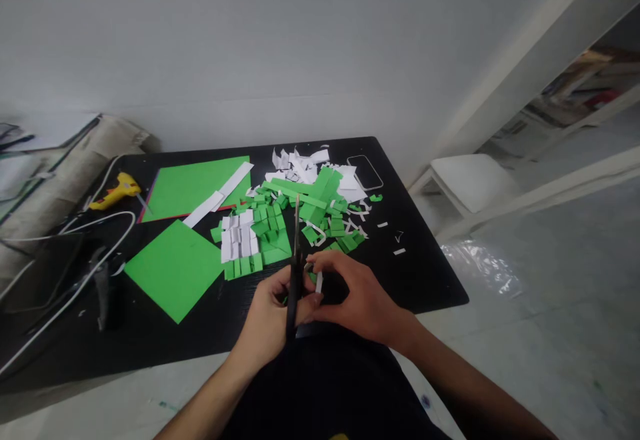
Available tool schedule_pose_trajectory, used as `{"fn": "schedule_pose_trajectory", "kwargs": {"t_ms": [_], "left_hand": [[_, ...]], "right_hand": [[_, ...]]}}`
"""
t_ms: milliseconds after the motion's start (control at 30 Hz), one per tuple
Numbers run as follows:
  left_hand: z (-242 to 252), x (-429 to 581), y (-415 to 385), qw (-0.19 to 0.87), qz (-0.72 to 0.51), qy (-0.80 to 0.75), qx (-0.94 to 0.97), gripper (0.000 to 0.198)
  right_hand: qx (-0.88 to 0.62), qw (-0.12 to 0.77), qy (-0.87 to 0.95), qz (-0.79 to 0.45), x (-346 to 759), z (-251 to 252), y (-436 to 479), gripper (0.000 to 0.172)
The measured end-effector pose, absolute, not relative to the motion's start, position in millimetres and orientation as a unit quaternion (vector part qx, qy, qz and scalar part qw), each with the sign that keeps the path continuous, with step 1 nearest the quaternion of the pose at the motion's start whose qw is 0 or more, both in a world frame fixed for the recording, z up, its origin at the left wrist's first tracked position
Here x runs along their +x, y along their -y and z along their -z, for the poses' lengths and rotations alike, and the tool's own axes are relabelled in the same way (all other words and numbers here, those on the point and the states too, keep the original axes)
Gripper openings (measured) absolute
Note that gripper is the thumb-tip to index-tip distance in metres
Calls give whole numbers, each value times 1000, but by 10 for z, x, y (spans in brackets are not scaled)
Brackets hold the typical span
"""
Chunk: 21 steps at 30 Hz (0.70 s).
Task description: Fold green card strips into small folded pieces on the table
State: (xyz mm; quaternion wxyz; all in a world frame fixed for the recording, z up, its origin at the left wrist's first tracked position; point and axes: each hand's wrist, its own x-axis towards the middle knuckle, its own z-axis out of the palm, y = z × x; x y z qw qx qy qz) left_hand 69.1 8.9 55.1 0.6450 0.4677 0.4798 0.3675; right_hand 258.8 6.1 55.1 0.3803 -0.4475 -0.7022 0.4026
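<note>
At the front edge of the black table, both hands are close together. My left hand (267, 313) is closed around the dark-handled scissors (297, 247), whose blades point away from me. In the fingers of my right hand (357, 297) is a small curled white-and-green paper piece (319, 282), just right of the scissors. Part of it is hidden by the fingers. Past the hands lie folded white strips (239, 237) over green paper, and a heap of green paper pieces (315, 203).
White paper scraps (300, 163) sit behind the heap, near a clear phone case (365, 172). Green sheets (175, 270) and a yellow glue gun (117, 191) with white cables occupy the left side of the table (410, 280). A white stool (473, 180) stands at right.
</note>
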Motion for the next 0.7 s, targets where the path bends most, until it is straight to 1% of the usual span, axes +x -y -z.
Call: {"fn": "schedule_pose_trajectory", "kwargs": {"t_ms": [233,300,400,467,500,567,633,667,700], "left_hand": [[-474,678,-101,644,-361,-490,464,25],[-453,682,-112,640,-366,-497,458,26],[-436,693,-132,638,-384,-504,437,28],[-433,697,-144,631,-399,-509,428,29],[-433,697,-149,624,-406,-513,427,29],[-437,696,-156,611,-415,-522,426,28],[-444,695,-161,600,-422,-529,426,27],[-447,696,-163,595,-427,-532,425,26],[-450,698,-163,591,-431,-534,424,26]], "right_hand": [[-455,374,718,-371,2584,-473,-38,55],[-441,379,741,-335,2578,-448,-18,50],[-401,388,788,-258,2560,-432,16,36],[-374,402,804,-227,2554,-436,27,35],[-370,412,802,-226,2556,-438,27,40],[-389,421,779,-253,2573,-437,13,60],[-424,403,752,-304,2601,-425,-14,84],[-437,386,743,-329,2614,-414,-27,92],[-443,369,738,-351,2625,-401,-40,96]]}}
